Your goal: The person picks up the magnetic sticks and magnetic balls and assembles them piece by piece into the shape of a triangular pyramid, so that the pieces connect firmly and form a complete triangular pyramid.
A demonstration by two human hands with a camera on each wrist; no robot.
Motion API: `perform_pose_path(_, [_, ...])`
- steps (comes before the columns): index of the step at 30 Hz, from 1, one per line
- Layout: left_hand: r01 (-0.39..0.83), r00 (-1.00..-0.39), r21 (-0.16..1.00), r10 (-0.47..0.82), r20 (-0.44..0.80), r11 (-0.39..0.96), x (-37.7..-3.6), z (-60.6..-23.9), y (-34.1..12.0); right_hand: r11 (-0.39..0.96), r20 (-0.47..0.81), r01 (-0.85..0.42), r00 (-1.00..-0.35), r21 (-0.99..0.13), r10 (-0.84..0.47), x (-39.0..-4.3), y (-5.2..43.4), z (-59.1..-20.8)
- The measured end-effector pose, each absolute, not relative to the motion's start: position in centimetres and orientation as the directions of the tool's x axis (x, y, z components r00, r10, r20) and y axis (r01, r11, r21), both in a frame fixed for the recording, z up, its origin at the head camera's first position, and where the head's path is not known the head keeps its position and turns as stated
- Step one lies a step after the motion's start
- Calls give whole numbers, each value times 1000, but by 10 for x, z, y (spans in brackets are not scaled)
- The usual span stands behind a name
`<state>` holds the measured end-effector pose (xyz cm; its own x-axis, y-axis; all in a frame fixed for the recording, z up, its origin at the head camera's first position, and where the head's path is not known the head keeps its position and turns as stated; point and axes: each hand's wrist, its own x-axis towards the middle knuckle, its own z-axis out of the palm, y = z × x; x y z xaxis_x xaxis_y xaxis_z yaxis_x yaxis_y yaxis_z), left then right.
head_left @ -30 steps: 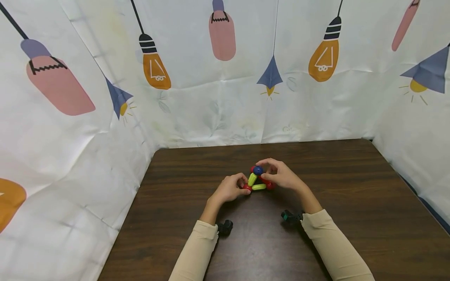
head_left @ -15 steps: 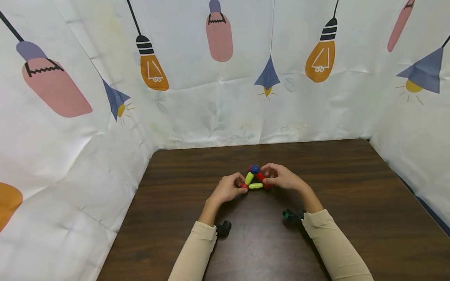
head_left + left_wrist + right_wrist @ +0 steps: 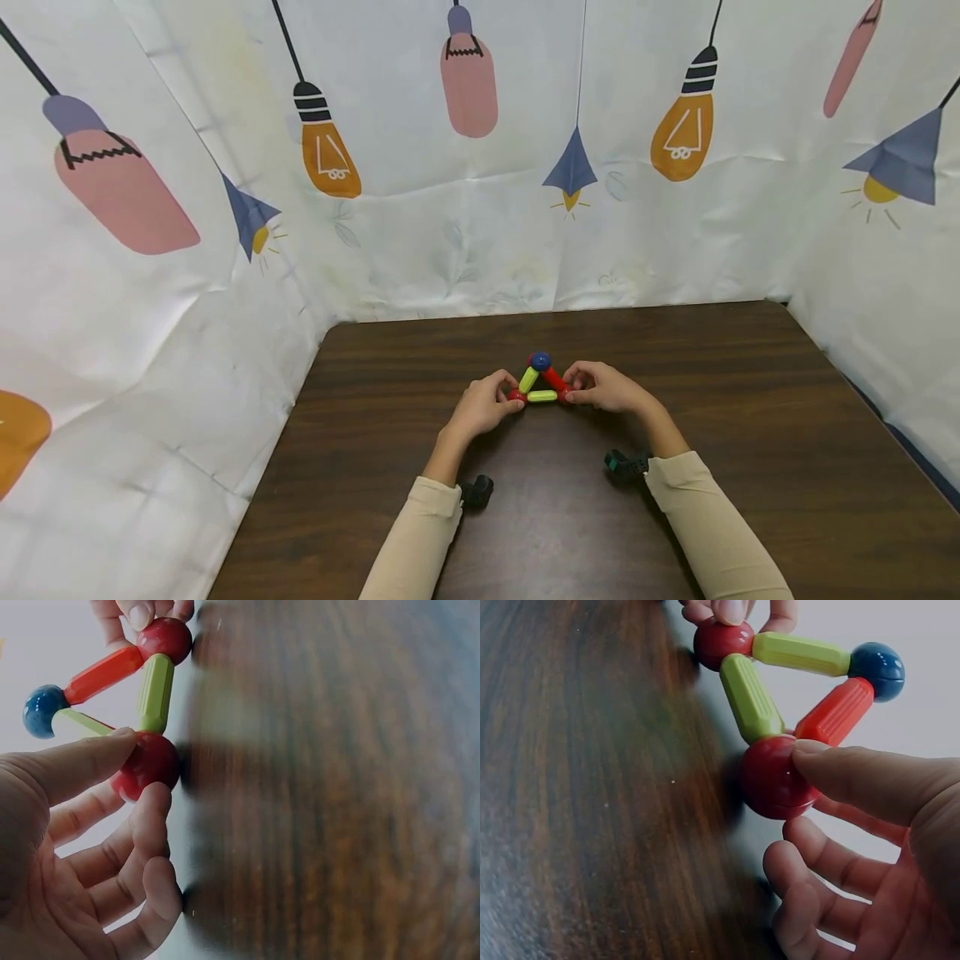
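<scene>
A triangle of toy building rods and balls stands on the table, a blue ball (image 3: 540, 362) at its top. Two lime-green rods (image 3: 542, 397) and a red rod (image 3: 556, 378) form the sides. My left hand (image 3: 478, 405) pinches the red ball (image 3: 150, 769) at the left corner between thumb and fingers. At the right corner, my right hand (image 3: 611, 390) grips another red ball (image 3: 774, 780), thumb on its near side. A bit of red shows behind the blue ball in the head view; what it belongs to is mostly hidden.
The dark wood-grain table (image 3: 360, 450) ends at a back edge just beyond the hands. Behind it and at the sides hangs white cloth (image 3: 420, 242) printed with lamps. A black wrist device (image 3: 477, 492) sits at the left wrist, another device (image 3: 626, 465) at the right.
My right hand has come down from beside the blue ball at the top to the red ball at the right corner. The left hand keeps its hold on the left red ball.
</scene>
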<state>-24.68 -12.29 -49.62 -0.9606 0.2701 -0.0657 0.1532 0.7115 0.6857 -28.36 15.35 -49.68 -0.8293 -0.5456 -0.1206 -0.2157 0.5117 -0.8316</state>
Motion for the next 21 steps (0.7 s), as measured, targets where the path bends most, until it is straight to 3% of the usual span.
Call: perform_pose_path(21, [145, -977, 677, 214, -19, 721, -246, -500, -118, 527, -133, -196, -842, -827, -523, -282, 159, -501])
